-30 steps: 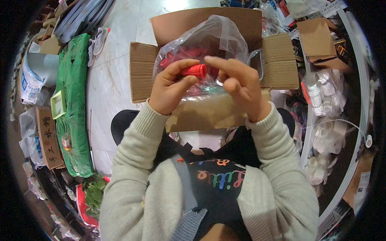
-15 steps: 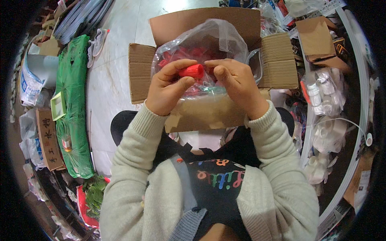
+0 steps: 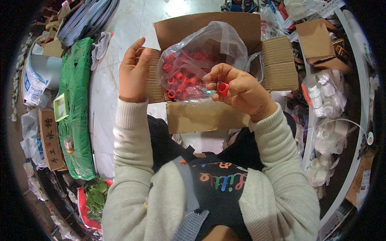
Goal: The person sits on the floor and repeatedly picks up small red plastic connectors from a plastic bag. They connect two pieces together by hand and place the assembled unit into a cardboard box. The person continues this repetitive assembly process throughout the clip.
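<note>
My right hand (image 3: 246, 91) pinches a short, hollow red plastic cap (image 3: 223, 89) between thumb and fingers, its round opening showing. It is held over the near right part of an open cardboard box (image 3: 207, 116). Inside the box, a clear plastic bag (image 3: 227, 36) is spread open around many similar red caps (image 3: 183, 80). Over the box's left flap (image 3: 156, 82) my left hand (image 3: 136, 74) is raised, fingers apart and nothing in it.
A long green-wrapped bundle (image 3: 76, 104) lies on the left with a small pale green tray (image 3: 61, 107) on it. Coiled grey hose (image 3: 86, 20) sits at the far left. Bagged white fittings (image 3: 325, 92) and another cardboard box (image 3: 315, 40) stand on the right.
My left hand has let go of the red cap and moved left, away from the bag. The cap is now in my right hand, which has come slightly lower.
</note>
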`<state>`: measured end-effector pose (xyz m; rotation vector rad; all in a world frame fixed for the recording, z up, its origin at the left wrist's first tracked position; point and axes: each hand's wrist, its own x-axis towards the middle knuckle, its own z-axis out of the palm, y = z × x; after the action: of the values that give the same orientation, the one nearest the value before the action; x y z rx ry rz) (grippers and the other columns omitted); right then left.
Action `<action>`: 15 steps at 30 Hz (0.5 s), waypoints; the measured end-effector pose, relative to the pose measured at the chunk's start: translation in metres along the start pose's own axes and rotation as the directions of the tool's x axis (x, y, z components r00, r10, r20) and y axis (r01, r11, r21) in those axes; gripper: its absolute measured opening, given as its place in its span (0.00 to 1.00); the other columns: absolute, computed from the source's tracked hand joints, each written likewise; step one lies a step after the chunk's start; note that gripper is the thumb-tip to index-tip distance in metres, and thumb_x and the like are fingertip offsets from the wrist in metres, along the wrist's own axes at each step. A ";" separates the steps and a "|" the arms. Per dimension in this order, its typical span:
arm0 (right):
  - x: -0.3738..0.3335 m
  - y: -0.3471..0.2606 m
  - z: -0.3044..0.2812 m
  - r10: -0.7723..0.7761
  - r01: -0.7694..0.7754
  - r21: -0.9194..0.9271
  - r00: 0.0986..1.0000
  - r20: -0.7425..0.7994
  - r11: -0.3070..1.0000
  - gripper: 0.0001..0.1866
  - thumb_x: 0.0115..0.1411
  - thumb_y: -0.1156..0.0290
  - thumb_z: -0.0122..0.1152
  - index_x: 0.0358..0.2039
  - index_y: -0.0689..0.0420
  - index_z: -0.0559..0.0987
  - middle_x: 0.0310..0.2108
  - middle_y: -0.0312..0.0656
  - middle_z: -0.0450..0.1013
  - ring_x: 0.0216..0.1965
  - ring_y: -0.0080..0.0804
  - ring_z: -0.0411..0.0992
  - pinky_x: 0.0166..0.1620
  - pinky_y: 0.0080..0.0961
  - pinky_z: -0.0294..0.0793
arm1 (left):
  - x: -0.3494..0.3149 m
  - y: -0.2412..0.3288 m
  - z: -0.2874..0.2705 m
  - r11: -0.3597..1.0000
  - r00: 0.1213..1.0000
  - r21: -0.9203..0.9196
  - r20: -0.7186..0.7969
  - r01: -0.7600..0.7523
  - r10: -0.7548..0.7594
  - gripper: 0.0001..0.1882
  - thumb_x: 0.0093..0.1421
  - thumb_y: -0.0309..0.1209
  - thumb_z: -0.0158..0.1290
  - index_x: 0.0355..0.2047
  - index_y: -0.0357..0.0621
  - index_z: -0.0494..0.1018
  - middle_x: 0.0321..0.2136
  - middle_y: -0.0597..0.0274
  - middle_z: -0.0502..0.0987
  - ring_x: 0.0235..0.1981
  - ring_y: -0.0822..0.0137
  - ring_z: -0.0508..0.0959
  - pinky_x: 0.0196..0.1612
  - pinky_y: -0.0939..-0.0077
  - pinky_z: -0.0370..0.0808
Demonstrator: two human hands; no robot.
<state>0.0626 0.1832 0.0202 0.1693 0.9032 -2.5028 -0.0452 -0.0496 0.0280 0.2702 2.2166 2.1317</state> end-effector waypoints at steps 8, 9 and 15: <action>0.003 0.005 0.004 -0.034 0.033 -0.116 0.999 -0.005 0.993 0.11 0.52 0.81 0.53 0.36 0.59 0.67 0.38 0.46 0.69 0.36 0.28 0.71 0.37 0.20 0.74 | -0.033 0.022 0.012 0.623 0.894 -0.654 0.408 0.429 -0.187 0.20 0.51 0.19 0.47 0.46 0.38 0.63 0.41 0.53 0.69 0.38 0.63 0.72 0.42 0.73 0.72; 0.003 0.007 0.005 -0.079 0.076 -0.164 0.997 -0.011 0.983 0.11 0.52 0.80 0.54 0.36 0.59 0.67 0.38 0.46 0.69 0.35 0.28 0.72 0.36 0.20 0.74 | -0.042 0.028 0.021 0.636 0.874 -0.614 0.431 0.467 -0.226 0.20 0.51 0.19 0.48 0.46 0.39 0.63 0.41 0.53 0.69 0.40 0.62 0.72 0.44 0.71 0.71; 0.003 0.008 0.005 -0.170 0.164 -0.338 0.985 0.011 0.927 0.14 0.51 0.76 0.58 0.37 0.59 0.66 0.39 0.47 0.71 0.33 0.25 0.72 0.32 0.18 0.74 | -0.048 0.011 0.038 0.488 0.743 -0.567 0.572 0.664 -0.347 0.12 0.58 0.30 0.46 0.42 0.41 0.63 0.39 0.52 0.71 0.35 0.64 0.76 0.33 0.80 0.78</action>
<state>0.0637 0.1741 0.0186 0.0016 1.3906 -2.4511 0.0091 -0.0196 0.0329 -0.0483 0.8667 2.1367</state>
